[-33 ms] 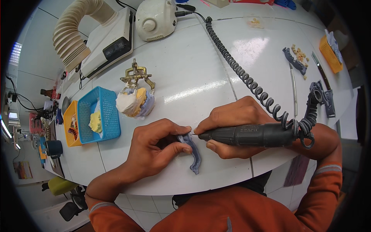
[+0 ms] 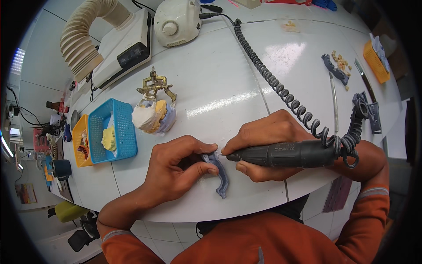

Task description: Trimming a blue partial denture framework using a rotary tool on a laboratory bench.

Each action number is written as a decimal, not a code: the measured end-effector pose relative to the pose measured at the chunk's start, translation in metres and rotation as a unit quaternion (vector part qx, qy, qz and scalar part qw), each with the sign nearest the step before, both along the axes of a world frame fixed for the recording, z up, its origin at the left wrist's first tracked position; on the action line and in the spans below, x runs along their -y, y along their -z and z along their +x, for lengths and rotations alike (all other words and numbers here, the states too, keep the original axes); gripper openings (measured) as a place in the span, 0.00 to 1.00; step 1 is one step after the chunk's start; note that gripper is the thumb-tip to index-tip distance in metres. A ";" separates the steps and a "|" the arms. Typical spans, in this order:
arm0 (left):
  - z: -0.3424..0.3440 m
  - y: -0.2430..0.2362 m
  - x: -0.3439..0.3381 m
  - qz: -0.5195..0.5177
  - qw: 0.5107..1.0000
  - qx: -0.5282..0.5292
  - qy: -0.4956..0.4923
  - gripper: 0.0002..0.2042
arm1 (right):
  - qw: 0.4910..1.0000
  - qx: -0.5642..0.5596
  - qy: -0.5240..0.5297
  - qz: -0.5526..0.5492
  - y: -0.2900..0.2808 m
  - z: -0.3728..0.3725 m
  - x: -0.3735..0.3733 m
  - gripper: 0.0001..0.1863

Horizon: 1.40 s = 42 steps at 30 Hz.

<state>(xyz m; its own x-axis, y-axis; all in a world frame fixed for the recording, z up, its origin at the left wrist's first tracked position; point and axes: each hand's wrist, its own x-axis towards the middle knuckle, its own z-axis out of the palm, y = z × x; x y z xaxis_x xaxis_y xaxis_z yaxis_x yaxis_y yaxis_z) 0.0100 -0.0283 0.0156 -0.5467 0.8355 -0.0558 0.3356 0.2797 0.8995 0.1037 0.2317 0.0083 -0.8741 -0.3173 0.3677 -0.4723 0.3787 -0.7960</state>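
Observation:
My left hand (image 2: 176, 163) pinches the upper end of a curved blue-grey strip (image 2: 222, 179) between thumb and fingers. The strip's lower end hangs free, close above or on the white table; I cannot tell which. My right hand (image 2: 268, 138) grips a black rotary handpiece (image 2: 281, 155), lying sideways with its nose to the left. From that nose a thin bit (image 2: 222, 155) reaches to the strip's right edge near my left fingertips; whether it touches is too small to tell. A dark coiled cord (image 2: 281, 90) runs from the handpiece's rear to a white control unit (image 2: 177, 22).
A brass articulator (image 2: 154, 83) carrying plaster casts (image 2: 154, 116) stands beyond my left hand. Left of it are a blue basket (image 2: 127, 127) and a yellow basket (image 2: 81, 141). At right lie a knife (image 2: 365, 81), a thin metal tool (image 2: 334, 103), and grey strips (image 2: 335, 70) beside small yellowish pieces (image 2: 341, 60).
The handpiece and my right hand have shifted very slightly to the right. My left hand and the strip look the same.

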 end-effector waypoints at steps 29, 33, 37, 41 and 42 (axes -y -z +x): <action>-0.004 0.001 -0.001 0.001 1.000 0.000 0.002 0.15 | 0.999 -0.020 -0.016 -0.027 0.005 -0.005 0.000 0.17; -0.005 0.002 -0.001 0.000 1.000 -0.013 0.007 0.15 | 1.000 -0.009 -0.002 -0.004 0.000 -0.003 0.000 0.16; -0.005 0.001 -0.001 -0.006 1.000 -0.011 0.005 0.15 | 1.000 -0.020 -0.008 -0.013 0.002 -0.004 0.000 0.16; -0.004 0.000 -0.002 0.001 1.000 -0.016 0.011 0.15 | 1.000 -0.018 -0.013 -0.003 0.001 -0.003 0.000 0.16; -0.004 -0.001 -0.002 -0.001 1.000 -0.016 0.011 0.15 | 1.000 -0.018 -0.014 -0.003 0.002 -0.003 0.000 0.16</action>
<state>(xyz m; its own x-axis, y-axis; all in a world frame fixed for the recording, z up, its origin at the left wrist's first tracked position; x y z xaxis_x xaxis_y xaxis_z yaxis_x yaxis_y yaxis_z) 0.0059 -0.0263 0.0163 -0.5298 0.8471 -0.0413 0.3695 0.2744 0.8878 0.1007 0.2318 0.0063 -0.8515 -0.3386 0.4003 -0.5103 0.3598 -0.7811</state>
